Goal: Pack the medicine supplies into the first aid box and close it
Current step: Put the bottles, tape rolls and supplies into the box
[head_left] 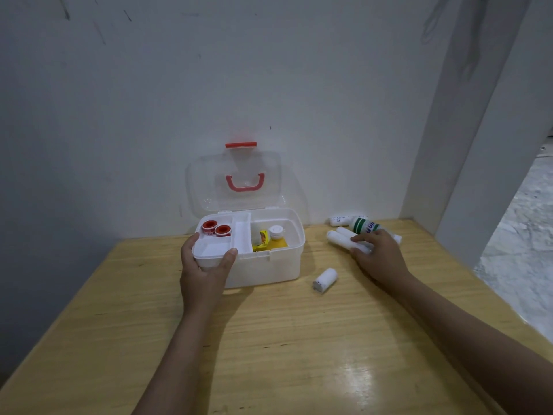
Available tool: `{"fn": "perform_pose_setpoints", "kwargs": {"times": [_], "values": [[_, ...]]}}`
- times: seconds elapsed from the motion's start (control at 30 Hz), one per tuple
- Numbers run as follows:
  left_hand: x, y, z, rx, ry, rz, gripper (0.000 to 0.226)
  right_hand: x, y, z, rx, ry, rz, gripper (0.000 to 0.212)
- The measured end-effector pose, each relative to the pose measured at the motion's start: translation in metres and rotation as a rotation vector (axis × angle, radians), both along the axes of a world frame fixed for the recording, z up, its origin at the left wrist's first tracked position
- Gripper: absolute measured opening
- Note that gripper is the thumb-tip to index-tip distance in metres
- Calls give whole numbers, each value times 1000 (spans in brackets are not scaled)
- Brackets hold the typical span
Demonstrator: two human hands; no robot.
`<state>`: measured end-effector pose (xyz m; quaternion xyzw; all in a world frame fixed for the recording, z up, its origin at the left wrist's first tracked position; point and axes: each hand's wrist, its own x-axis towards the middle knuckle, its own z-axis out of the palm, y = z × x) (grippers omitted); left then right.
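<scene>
We see one white box (263, 265) on the table (269, 339), its clear lid (209, 187) standing upright against the wall. In the box: two red tape rolls (216, 228) at its left rear, one yellow bottle (276, 238) upright at its right. Right of the box lie two white rolls (341, 236) side by side, long axes running toward the box's rear, one green-banded bottle (363, 226) and one tube (339, 220). A single bandage (324, 280) lies near the box's front right corner. Our left hand (203, 274) grips the box's front left corner, thumb over the rim. Our right hand (380, 256) rests fingers spread on the two rolls.
</scene>
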<state>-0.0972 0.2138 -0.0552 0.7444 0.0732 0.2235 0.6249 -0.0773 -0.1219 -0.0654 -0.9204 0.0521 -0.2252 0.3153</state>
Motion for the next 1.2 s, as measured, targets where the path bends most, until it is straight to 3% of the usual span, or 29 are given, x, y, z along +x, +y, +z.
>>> {"fn": "perform_pose_setpoints", "kwargs": {"times": [0.13, 0.27, 0.57, 0.9, 1.2], "values": [[0, -1, 2, -8, -10, -2, 74, -3, 5, 35, -39, -188, 127, 24], [0, 0, 1, -22, -17, -11, 74, 4, 20, 83, -163, -257, 285, 23], [-3, -3, 2, -55, -27, -31, 76, 43, 87, 133, -605, 68, 604, 26], [-3, -1, 4, -62, -19, -35, 79, 76, 128, 120, -701, 311, 579, 33], [1, 1, 2, -25, -24, -13, 78, 79, 121, 118, -598, 262, 585, 44]]}}
